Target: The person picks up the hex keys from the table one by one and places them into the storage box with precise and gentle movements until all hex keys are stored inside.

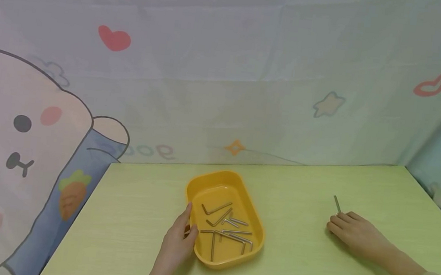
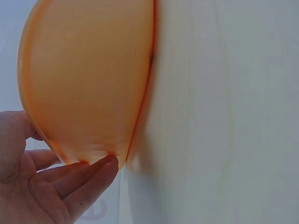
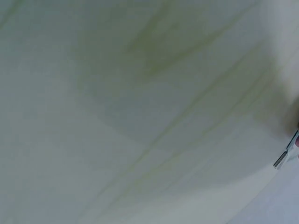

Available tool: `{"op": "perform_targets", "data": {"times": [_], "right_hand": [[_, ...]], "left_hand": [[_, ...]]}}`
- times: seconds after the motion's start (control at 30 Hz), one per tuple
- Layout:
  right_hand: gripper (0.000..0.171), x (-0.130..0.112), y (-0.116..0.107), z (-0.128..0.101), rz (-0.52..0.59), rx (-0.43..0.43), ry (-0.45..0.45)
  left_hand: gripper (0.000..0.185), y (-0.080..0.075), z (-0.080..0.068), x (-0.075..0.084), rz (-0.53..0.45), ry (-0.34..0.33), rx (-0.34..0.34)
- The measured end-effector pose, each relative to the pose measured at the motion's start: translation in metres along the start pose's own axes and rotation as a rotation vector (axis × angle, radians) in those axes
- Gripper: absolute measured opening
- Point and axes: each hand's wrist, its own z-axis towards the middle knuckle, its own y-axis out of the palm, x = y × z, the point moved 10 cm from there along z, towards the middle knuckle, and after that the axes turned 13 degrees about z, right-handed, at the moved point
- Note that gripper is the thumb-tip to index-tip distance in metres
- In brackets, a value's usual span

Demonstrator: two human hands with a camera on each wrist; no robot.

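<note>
A yellow plastic tray point(image 1: 257, 225) stands on the table, and several L-shaped metal hex keys point(image 1: 236, 238) lie scattered inside it. My left hand point(image 1: 177, 241) grips the tray's left side, thumb at the rim. In the left wrist view, the fingers point(image 2: 93, 184) of that hand lie against the outer wall. Well to the right of the tray, my right hand point(image 1: 356, 234) is low over the table and pinches a hex key point(image 1: 337, 204). Only one straight end of this key shows, pointing away from me; the rest is hidden under the fingers.
The light yellow-green table point(image 1: 291, 272) reaches back to a printed cloth point(image 1: 223, 110) hung behind it. On the left the cloth carries a large cartoon animal; another cloth hangs at the right edge.
</note>
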Motion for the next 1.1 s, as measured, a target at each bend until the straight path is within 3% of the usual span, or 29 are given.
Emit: {"op": "perform_targets", "data": {"times": [1.1], "right_hand": [[0.054, -0.0033, 0.0027, 0.0059, -0.027, -0.045, -0.023]], "left_hand": [[0.058, 0.0016, 0.0010, -0.0035, 0.002, -0.015, -0.009]]}}
